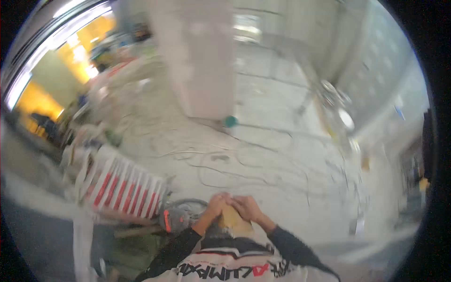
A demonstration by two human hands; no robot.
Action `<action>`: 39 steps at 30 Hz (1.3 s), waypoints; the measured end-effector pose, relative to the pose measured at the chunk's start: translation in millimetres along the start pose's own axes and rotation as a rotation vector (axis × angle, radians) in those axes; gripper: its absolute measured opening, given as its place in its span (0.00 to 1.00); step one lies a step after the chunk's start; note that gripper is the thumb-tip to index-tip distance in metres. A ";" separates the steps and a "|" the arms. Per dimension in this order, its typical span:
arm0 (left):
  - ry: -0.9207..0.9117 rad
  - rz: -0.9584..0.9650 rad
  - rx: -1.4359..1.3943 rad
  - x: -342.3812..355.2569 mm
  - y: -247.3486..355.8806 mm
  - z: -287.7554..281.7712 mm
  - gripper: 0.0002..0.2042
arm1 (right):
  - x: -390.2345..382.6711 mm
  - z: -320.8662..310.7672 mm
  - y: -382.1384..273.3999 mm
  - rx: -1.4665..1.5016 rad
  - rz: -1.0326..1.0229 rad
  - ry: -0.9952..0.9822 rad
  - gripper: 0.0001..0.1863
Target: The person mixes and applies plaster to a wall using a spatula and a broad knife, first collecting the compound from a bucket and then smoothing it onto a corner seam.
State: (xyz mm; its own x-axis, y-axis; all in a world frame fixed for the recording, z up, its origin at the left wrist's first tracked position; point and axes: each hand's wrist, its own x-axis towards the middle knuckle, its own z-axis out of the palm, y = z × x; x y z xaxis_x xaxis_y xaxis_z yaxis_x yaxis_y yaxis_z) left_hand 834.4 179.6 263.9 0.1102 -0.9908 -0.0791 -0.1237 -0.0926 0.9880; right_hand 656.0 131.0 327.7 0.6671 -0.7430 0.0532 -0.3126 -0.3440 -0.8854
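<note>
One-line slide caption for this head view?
Both hands, left hand and right hand, hold a tan flat piece at chest height above a dusty concrete floor strewn with cables.

Both hands meet close before the person's chest: left hand (213, 209) touching right hand (248, 207), a flat piece (231, 219) between and below them. A striped barrier (124, 185) lies to the left. A pillar (199, 61) stands ahead, cables (221, 162) on the floor between.

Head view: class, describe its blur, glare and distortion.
Head view: motion blur smears everything, including both hands on the tan sheet; bright glare washes out the yellow wall at upper left; fisheye bends the pillar and red-and-white barrier; black rim frames the picture.
</note>
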 end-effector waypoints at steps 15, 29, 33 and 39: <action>0.128 -0.185 0.420 318.3 -148.6 -50.6 0.14 | 21.4 -158.6 57.9 -0.016 0.475 0.847 0.20; -0.966 -0.600 -0.080 466.4 22.8 259.6 0.23 | -103.1 -298.6 297.7 1.325 0.618 1.293 0.21; -0.786 -0.604 -0.110 521.0 59.2 331.5 0.20 | -88.9 -346.4 361.5 1.513 0.422 1.208 0.17; -0.737 -0.736 -0.394 631.9 47.2 406.8 0.19 | -47.2 -453.8 420.3 1.243 0.630 1.208 0.18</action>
State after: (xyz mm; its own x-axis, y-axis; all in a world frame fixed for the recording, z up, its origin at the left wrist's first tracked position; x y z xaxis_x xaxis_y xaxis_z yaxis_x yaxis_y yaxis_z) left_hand 497.1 -491.1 206.6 -0.6007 -0.5356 -0.5935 0.0675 -0.7737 0.6299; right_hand 186.3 -239.1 162.6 -0.3022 -0.7284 -0.6148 0.6997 0.2685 -0.6621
